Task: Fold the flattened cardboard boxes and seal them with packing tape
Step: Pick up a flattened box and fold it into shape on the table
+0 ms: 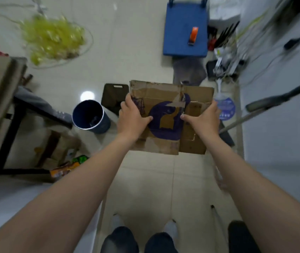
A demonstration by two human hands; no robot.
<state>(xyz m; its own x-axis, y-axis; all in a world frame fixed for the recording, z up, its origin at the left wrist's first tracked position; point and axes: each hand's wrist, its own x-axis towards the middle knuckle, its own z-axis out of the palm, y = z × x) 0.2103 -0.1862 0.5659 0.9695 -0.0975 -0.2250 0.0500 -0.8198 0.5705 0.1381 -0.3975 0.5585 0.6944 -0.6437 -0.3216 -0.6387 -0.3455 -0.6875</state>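
Flattened box [163, 92] is held level above the floor, purple print up. A blue cart [180, 33] is seen well beyond the box, and a bin [103, 125] near its left. The box's left edge is gripped by the left hand [133, 115] and its right edge by the right hand [203, 118], thumbs laid on top. A tape dispenser [193, 36] is noted beyond the box, on the cart.

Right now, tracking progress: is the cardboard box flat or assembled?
Flat: cardboard box lies as one sheet between left hand and right hand.
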